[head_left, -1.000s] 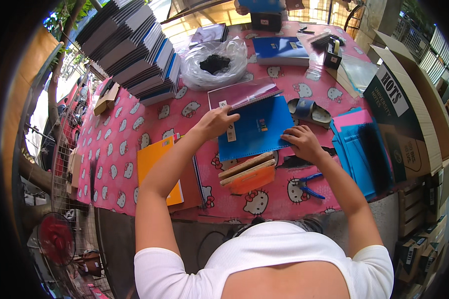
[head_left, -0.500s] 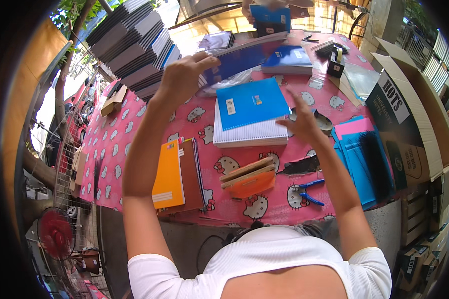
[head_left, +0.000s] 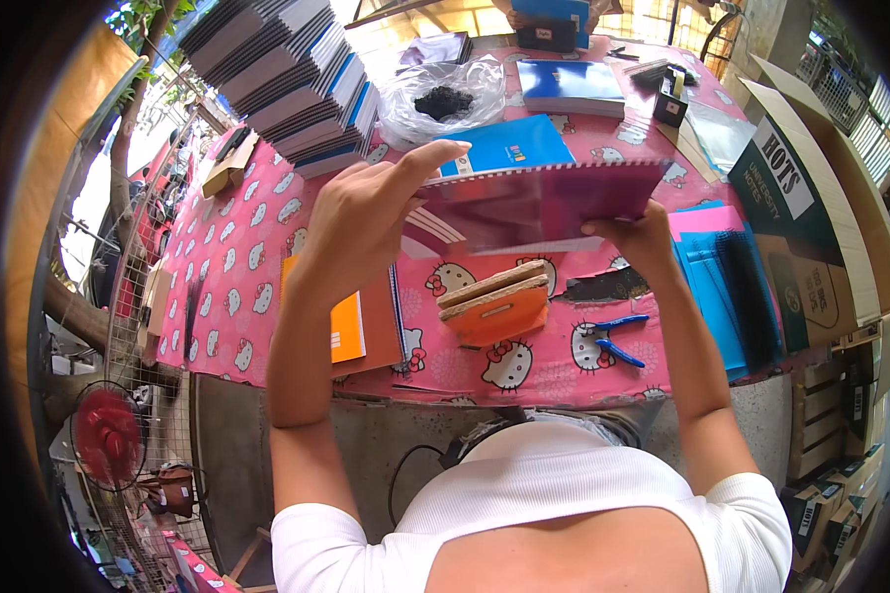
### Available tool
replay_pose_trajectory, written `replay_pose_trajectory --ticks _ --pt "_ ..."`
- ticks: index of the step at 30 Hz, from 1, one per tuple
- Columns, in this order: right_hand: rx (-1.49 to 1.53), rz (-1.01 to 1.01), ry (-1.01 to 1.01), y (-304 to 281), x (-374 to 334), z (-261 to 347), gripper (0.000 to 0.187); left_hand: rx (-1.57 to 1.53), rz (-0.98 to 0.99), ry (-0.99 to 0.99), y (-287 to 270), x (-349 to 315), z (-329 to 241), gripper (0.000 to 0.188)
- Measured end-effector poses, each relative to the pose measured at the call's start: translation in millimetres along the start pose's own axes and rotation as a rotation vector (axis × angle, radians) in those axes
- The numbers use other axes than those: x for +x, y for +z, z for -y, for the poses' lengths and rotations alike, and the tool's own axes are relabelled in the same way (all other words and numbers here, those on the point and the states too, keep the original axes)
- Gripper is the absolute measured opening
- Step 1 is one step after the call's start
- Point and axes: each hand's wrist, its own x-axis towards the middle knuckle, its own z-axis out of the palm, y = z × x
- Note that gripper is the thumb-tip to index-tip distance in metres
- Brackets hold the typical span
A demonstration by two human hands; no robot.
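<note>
Both hands hold a maroon notebook (head_left: 534, 208) tilted up above the table, a row of holes or coils along its top edge. My left hand (head_left: 371, 203) grips its left end, thumb along the top edge. At its lower right corner, my right hand (head_left: 643, 237) pinches it with the thumb in front. Behind it lies a blue notebook (head_left: 524, 141), partly covered by the maroon one. Closer to me stand an orange block with brown boards (head_left: 494, 311) and blue-handled pliers (head_left: 618, 341). Orange and brown covers (head_left: 371, 341) lie beside my left forearm.
A tall stack of notebooks (head_left: 287, 79) rises at the back left. Beyond my hands are a plastic bag with black coils (head_left: 443, 102), a blue notebook pile (head_left: 572, 87) and a tape dispenser (head_left: 670, 99). Blue sheets with black coils (head_left: 722, 296) and an open carton (head_left: 811, 217) stand right.
The notebook in my left hand has come down and nearer, its maroon side now showing. My right hand, free before, has taken its right end.
</note>
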Motion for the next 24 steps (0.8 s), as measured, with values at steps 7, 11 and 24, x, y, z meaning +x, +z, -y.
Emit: replay_pose_trajectory --ticks 7,11,24 --pt "0.52 -0.11 0.145 33 -10 -57 0.026 -0.802 -0.739 -0.396 116 -33 70 0.048" --pt "0.384 -0.022 0.155 31 -12 -93 0.037 -1.019 -0.454 -0.77 170 -64 74 0.044" --pt "0.361 0.054 0.086 62 -22 -129 0.058 -0.989 -0.41 -0.805 211 -96 74 0.044"
